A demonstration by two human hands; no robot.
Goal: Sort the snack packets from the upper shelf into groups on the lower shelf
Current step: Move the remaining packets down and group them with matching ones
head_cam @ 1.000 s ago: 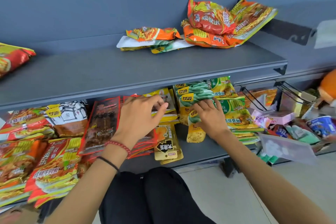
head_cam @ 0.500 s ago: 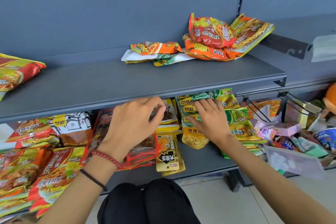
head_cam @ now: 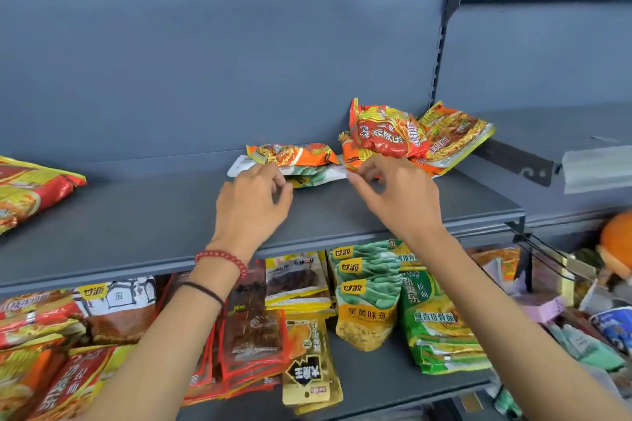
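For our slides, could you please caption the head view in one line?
Left hand and right hand reach a white packet on the upper shelf; sorted packets line the lower shelf.

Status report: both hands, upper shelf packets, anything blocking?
Left hand, right hand at small packet pile, fingers curled, grip unclear. Noodle packets crowd its right end.

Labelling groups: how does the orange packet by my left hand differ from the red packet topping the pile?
The orange packet lies flat on a white packet; the red packet sits tilted atop a pile. Orange packet looks flatter, red packet puffier. Both are on the upper shelf.
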